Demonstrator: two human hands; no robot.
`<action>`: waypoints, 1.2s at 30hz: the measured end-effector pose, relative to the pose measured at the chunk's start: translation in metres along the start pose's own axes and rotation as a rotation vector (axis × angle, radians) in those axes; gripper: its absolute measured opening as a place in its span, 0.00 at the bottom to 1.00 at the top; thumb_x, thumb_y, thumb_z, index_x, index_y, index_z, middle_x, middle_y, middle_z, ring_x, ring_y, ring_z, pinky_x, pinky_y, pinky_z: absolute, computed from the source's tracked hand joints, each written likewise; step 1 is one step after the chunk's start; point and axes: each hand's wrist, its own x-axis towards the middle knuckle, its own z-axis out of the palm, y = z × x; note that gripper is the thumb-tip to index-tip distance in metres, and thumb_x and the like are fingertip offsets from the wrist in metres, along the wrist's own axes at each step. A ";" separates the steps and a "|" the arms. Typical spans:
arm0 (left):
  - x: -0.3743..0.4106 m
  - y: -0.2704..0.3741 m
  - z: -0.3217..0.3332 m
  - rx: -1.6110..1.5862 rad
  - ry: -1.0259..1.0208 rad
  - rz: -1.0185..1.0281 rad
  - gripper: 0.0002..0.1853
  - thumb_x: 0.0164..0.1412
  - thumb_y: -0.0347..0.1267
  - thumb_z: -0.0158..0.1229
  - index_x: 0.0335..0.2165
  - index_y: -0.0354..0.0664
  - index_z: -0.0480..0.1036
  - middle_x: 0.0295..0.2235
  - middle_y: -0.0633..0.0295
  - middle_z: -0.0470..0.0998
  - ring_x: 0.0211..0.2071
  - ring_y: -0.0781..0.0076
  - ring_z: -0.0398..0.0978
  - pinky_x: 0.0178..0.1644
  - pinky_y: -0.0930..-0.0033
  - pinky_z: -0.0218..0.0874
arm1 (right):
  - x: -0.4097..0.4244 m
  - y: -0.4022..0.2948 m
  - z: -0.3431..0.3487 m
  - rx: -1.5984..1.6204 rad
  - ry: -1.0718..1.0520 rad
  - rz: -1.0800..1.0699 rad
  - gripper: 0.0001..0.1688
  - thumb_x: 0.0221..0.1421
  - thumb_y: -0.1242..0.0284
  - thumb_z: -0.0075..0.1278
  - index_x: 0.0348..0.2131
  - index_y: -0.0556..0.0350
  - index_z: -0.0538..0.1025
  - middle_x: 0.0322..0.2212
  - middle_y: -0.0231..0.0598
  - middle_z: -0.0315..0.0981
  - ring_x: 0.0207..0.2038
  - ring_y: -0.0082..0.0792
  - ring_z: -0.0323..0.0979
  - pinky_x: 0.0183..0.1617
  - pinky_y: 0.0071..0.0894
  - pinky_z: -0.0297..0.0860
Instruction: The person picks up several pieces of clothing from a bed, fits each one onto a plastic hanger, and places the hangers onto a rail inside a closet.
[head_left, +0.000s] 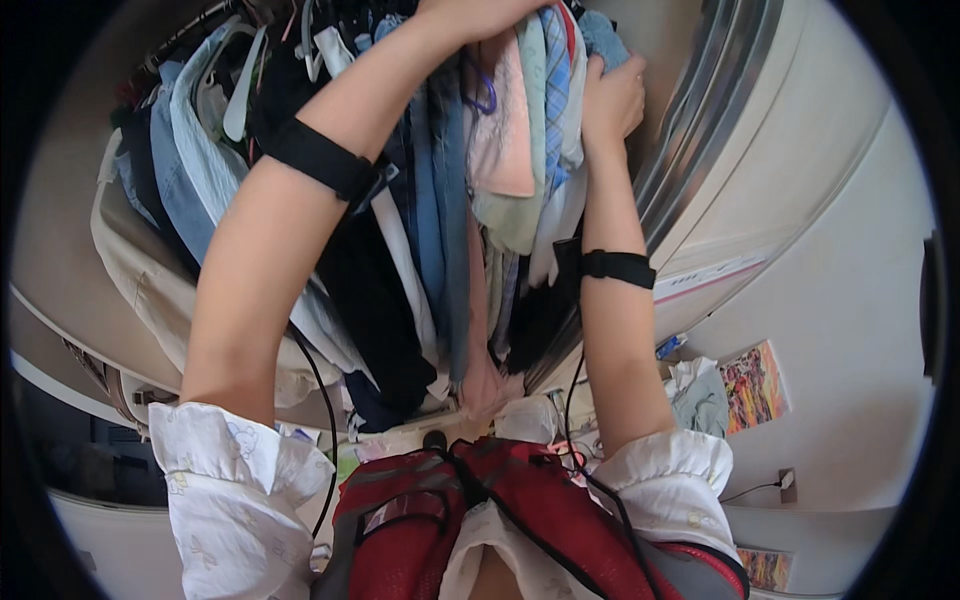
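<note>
Before me hangs a packed row of clothes. My left hand (495, 16) reaches across to the top edge, over the pink garment (504, 142); its fingers are mostly cut off, so its grip cannot be told. Farther right, my right hand (616, 97) is closed about a fluffy blue garment (602, 37) at the row's right end. Beside that hand hang a white garment (576, 112), a blue plaid garment (556, 82) and a pale green garment (517, 217). A purple hanger (484, 90) shows against the pink cloth.
Metal sliding-door rails (701, 127) run close to my right arm. White hangers (245, 90), jeans (442, 225) and a beige garment (142, 277) fill the left. Below lie a clear plastic bag (529, 418) and clutter. Black cables (324, 390) hang near both arms.
</note>
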 end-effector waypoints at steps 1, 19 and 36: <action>-0.002 -0.004 -0.005 0.031 -0.038 -0.010 0.51 0.46 0.59 0.53 0.50 0.18 0.58 0.50 0.24 0.61 0.51 0.39 0.65 0.55 0.59 0.58 | -0.003 -0.001 -0.001 0.025 0.017 -0.036 0.31 0.49 0.63 0.50 0.46 0.70 0.63 0.42 0.62 0.67 0.45 0.57 0.66 0.49 0.47 0.63; -0.299 -0.078 -0.017 -0.802 0.059 0.523 0.17 0.58 0.37 0.52 0.36 0.31 0.71 0.33 0.48 0.76 0.32 0.60 0.75 0.37 0.68 0.65 | -0.170 0.000 -0.254 0.241 -0.405 -0.050 0.12 0.53 0.81 0.48 0.40 0.63 0.71 0.23 0.36 0.75 0.29 0.23 0.73 0.37 0.21 0.67; -0.426 -0.082 0.026 -1.759 -0.839 0.139 0.32 0.65 0.50 0.38 0.24 0.30 0.70 0.15 0.56 0.70 0.16 0.70 0.67 0.23 0.73 0.55 | -0.465 -0.198 -0.482 -0.875 0.230 0.661 0.05 0.54 0.80 0.47 0.28 0.63 0.75 0.16 0.35 0.71 0.19 0.22 0.71 0.24 0.20 0.65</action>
